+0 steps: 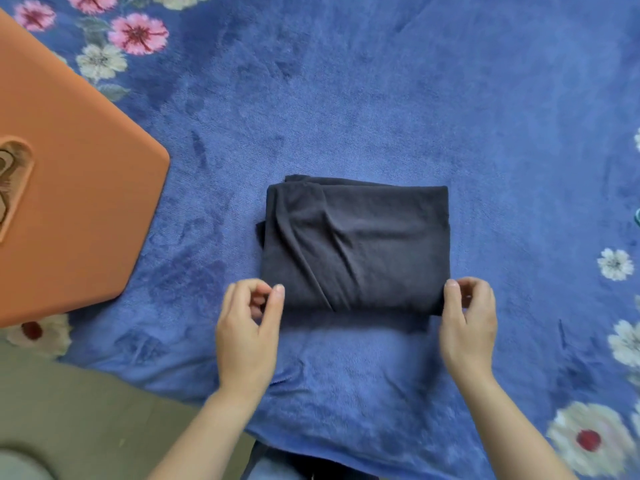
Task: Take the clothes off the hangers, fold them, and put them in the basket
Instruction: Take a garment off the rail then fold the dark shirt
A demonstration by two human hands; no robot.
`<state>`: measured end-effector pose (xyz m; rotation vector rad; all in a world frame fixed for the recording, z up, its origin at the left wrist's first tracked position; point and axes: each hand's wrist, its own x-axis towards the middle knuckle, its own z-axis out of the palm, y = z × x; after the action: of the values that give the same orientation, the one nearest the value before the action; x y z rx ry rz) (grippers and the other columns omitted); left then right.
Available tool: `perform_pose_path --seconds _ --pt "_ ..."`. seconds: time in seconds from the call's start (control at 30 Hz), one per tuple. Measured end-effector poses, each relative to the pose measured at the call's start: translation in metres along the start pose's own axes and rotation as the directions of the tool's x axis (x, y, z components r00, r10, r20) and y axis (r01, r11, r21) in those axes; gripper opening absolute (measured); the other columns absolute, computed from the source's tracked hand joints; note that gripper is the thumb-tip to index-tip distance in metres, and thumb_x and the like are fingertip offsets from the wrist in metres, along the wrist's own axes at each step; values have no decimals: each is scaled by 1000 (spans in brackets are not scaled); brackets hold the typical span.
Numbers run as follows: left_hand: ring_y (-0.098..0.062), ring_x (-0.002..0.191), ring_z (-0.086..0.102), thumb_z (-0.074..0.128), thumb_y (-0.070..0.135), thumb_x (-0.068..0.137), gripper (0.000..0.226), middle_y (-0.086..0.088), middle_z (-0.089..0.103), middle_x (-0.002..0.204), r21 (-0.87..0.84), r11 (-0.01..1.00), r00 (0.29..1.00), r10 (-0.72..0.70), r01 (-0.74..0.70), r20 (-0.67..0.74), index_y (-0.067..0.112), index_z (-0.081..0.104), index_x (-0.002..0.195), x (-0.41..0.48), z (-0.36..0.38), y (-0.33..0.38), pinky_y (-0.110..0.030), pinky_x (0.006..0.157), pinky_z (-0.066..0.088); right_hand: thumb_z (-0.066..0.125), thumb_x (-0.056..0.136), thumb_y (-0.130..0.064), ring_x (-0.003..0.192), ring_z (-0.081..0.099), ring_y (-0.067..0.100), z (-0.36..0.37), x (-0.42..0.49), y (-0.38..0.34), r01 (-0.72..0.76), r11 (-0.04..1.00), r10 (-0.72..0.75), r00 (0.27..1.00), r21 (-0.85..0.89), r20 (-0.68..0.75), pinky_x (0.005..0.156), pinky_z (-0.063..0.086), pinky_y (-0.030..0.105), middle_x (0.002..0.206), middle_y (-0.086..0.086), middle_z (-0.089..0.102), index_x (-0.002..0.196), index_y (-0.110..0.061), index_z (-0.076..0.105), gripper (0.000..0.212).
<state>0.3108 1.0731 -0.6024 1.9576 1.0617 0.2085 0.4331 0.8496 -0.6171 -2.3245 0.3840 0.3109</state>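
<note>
Pinches with the right hand (pixel 467 320) the near right corner of a folded dark navy cloth garment (pixel 356 244): thumb on top of the cloth, other fingers curled under, grip clamped on this corner. Holds the left hand (pixel 247 327) at the near left corner, thumb tip touching the edge of the garment, fingers curled with a small gap to the thumb; cannot tell whether any cloth sits inside this grip. Near edge of the garment a little raised over a shadow. Lies as a neat rectangle, some creases across the top layer, in the middle of a blue plush blanket with pink and white flowers (pixel 381 98). Well apart on the left, an orange plastic basket (pixel 69 168), only one smooth wall with a cut-out handle in view. Lower left, beyond the blanket edge, a grey-green floor (pixel 86 410). At the bottom edge, a bit of blue jeans cloth (pixel 277 471) between the two bare forearms.
</note>
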Motion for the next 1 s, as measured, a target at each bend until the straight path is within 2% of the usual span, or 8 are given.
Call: perform_pose_path --seconds 0.13,0.27,0.37,0.43,0.6,0.77,0.87,1.0 --pt "-8 95 58 69 26 88 20 11 56 101 -90 976 979 -201 199 -15 23 55 102 -32 19 -8 -10 75 42 49 100 -22 82 48 -10 -1 -20 9 13 1000 -13 1000 -2 -5 76 34 28 97 3 50 93 -11 51 13" --pt "-8 100 59 69 20 89 26 3 59 109 -304 871 898 -429 385 -92 17 55 111 -32 34 2 -4 78 42 48 100 -25 79 48 -1 5 -25 8 -14 1000 15 1000 27 -25 71 33 24 99 1 49 95 -10 51 16" --pt "-8 95 62 70 22 89 16 0 61 110 -314 855 878 -465 413 -112 19 61 102 -28 41 2 -24 92 48 48 100 -24 77 48 4 7 -27 5 -23 999 25 999 47 -35 68 34 17 101 1 50 96 -10 51 15" --pt "-6 86 62 70 21 88 5 1 61 102 -297 862 880 -460 411 -117 19 65 90 -25 40 1 -29 91 49 48 100 -24 77 49 2 6 -28 5 -28 998 30 999 53 -42 67 35 10 101 1 52 96 -11 52 14" --pt "-4 77 58 67 20 91 16 1 66 90 -265 912 932 -348 312 -100 28 63 77 -21 26 -1 -24 80 48 52 99 -23 75 51 7 4 -23 5 -54 996 58 997 75 -56 63 35 5 97 8 62 92 -12 55 14" --pt "-9 79 55 61 20 95 16 2 63 89 -206 959 976 -210 196 -53 30 59 82 -23 14 -2 -33 85 46 57 96 -22 82 58 24 1 -17 4 -70 986 83 994 149 -78 79 47 39 82 2 62 85 -14 58 14" --pt "-13 79 55 61 27 94 14 2 62 85 -236 958 980 -184 162 -75 33 60 82 -16 6 -2 -43 85 47 59 95 -21 80 57 22 -2 -11 0 -84 981 102 990 176 -96 81 48 41 74 -6 58 83 -14 60 14" --pt "-17 83 58 56 33 92 12 4 62 87 -198 975 987 -119 95 -108 38 57 81 -6 -9 -5 -52 88 50 60 92 -24 78 57 23 -4 -2 -4 -97 974 123 985 203 -122 81 51 45 75 -2 60 78 -21 59 15"
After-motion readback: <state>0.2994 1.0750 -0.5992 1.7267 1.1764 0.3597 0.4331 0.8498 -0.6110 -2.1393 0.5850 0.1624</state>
